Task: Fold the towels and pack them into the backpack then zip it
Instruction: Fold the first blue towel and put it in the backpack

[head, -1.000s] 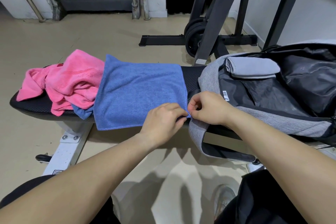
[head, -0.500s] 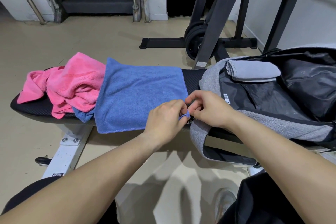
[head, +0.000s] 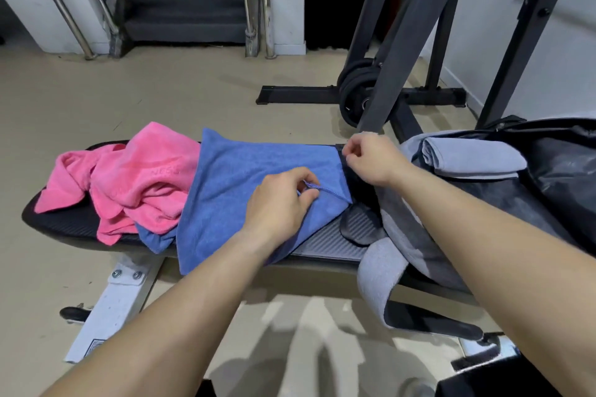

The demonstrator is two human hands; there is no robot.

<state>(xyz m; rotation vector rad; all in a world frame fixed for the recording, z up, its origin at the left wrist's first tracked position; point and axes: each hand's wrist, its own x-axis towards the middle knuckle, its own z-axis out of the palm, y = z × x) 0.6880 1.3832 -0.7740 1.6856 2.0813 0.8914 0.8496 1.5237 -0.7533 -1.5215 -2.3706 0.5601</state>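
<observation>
Bench (head: 325,246), left end: pink towel (head: 129,177) is heaped unfolded, partly over a second blue piece (head: 154,237) at the near edge.

Bench, middle: blue towel (head: 238,177) is spread flat, its near left part hanging over the near edge. It is not yet packed.

Left hand (head: 277,206): thumb and forefinger are pinched on the towel's near right corner, which is raised and turned inward over the cloth.

Right hand (head: 371,159): fingers are curled, and a pinch on the far right corner, at the bench's far edge, is judged likely. The contact itself is small and not fully resolved.

Bench, right end: backpack (head: 409,235) lies open, just beside the towel, with a folded grey towel (head: 474,156) inside.

Step in hand, judged: the right edge is to be folded leftward. Both corners should be carried across together at equal height, so that the hem is kept straight. They should be laid on the left edge short of the pink heap, and the crease then pressed flat.

Against the frame half a second earlier: both hands were then bunched together at the near right corner. The right hand has since been moved along the edge to the far corner. The near corner has been lifted, and bare bench is now exposed beneath it.
</observation>
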